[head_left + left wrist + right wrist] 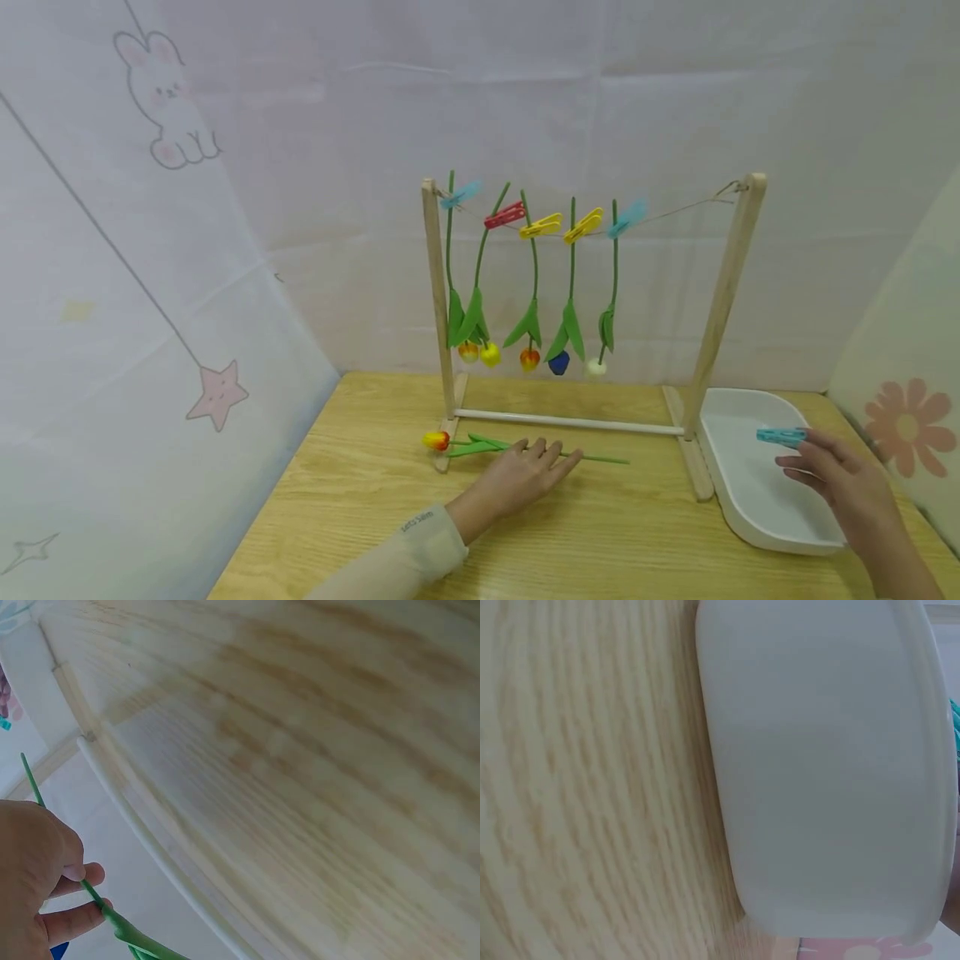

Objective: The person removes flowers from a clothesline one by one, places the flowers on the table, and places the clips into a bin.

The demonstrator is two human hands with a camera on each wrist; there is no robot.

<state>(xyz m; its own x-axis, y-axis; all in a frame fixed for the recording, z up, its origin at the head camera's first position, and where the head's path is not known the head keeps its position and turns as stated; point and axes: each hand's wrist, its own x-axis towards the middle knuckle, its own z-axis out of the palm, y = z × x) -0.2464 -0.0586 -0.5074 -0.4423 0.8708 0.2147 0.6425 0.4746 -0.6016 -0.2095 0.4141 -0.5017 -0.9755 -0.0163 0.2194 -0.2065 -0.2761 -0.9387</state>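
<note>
One tulip before the rack is pinched by the left hand; right of the rack, the right hand pinches a clip.

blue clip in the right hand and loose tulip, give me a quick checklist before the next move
1. Blue clip held by the right hand: ok.
2. Left hand on the loose tulip: ok, fingers at its stem.
3. Firmness of that hold: cannot tell.
4. Room on the string: ok, bare between the rightmost hung clip and the right post.
5. Five hung tulips secured: ok, one clip each.
6. Blue clip at the string: not ok, it is over the white tray.
</note>
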